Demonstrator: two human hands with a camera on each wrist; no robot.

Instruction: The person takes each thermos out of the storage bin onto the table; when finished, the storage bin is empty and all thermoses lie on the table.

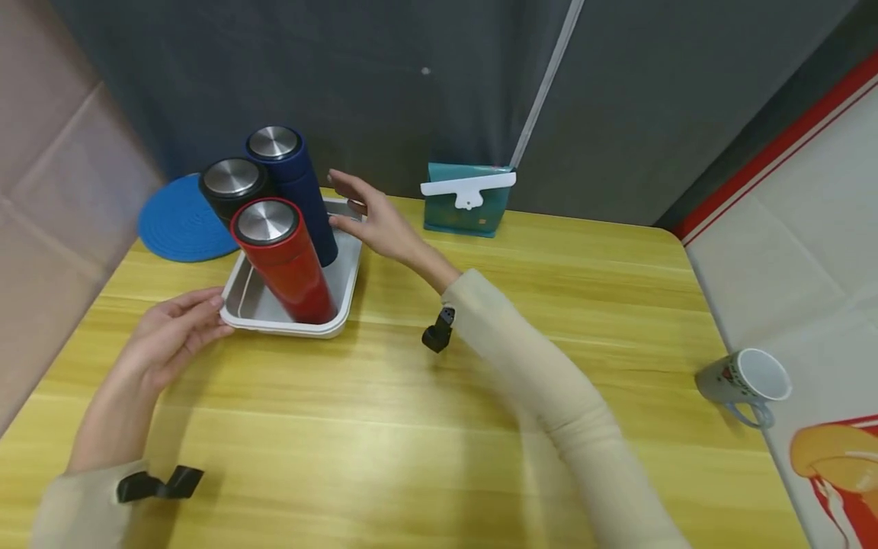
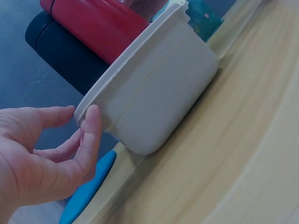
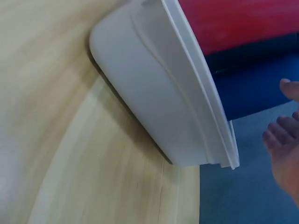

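Note:
A white tray stands at the far left of the yellow wooden table and holds three upright bottles with steel lids: red, black and blue. My left hand lies at the tray's near left corner, its straight fingertips touching the rim. In the left wrist view the thumb rests against the tray rim below the red bottle. My right hand hovers spread beside the tray's far right edge, near the blue bottle. The right wrist view shows its fingertips apart from the tray.
A round blue mat lies left of the tray at the table's back edge. A teal box with a white clip stands at the back centre. A white mug lies on its side on the surface to the right. A dark curtain hangs behind.

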